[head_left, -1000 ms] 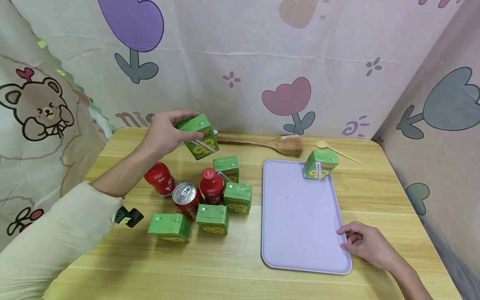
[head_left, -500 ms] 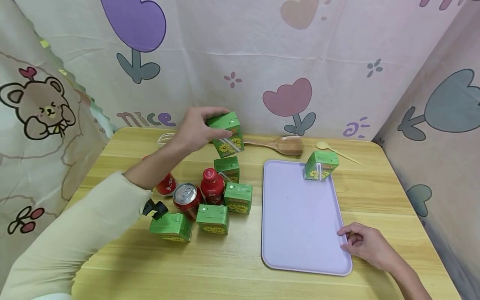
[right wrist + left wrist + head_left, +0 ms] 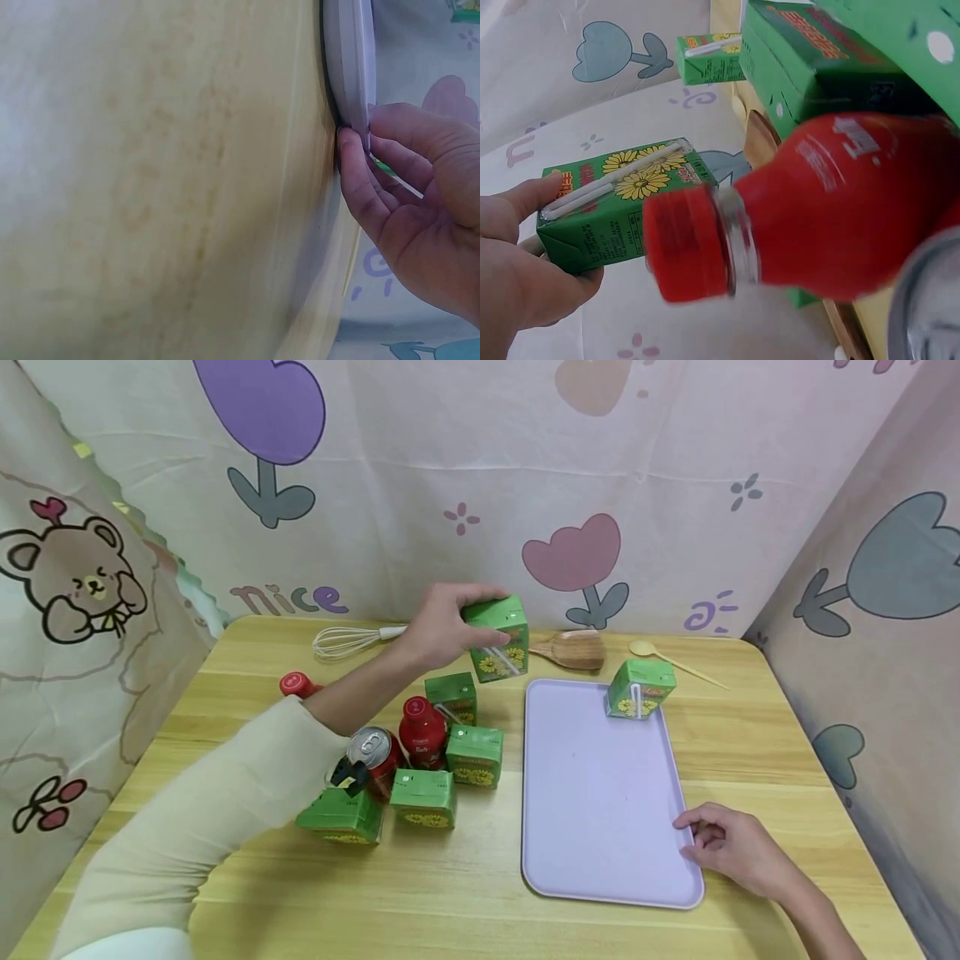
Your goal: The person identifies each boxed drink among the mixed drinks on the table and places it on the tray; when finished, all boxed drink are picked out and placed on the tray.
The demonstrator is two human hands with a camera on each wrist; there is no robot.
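The L hand (image 3: 448, 631), at upper ctr of the frame, was clamped on a green drink carton (image 3: 504, 647): the thumb lay on the front face and the fingers went over to the opposite side, so the opening was only as wide as the box. Compared w/ approx. 1 sec earlier, this hand had carried the carton rightward, from above the left group to near the upper left corner of the tray (image 3: 600, 827). I judge that the carrying was well advanced but not finished, bec. the carton was in the air, tilted a little, and not yet above the tray.

The R hand (image 3: 731, 850), at lower right, had not moved visibly. It pinched the tray's right rim btwn thumb and fingers; the R wrist view showed the thumb on one side and a finger on the other. The two hands were well apart.

Around them: one standing carton (image 3: 641, 689) was at the tray's upper right corner. Just behind it lay a yellow spoon (image 3: 678, 664); a wooden spatula (image 3: 576, 650) was partly hidden by the held box, and a whisk (image 3: 351, 642) lay at upper left. Left of ctr stood a red bottle (image 3: 423, 735), a can (image 3: 377, 752) and four other cartons (image 3: 423, 799). A 2nd bottle (image 3: 297, 683) was mostly covered by the L arm. All these were on the wood-pattern table (image 3: 450, 902), w/ a printed cloth (image 3: 480, 468) behind.
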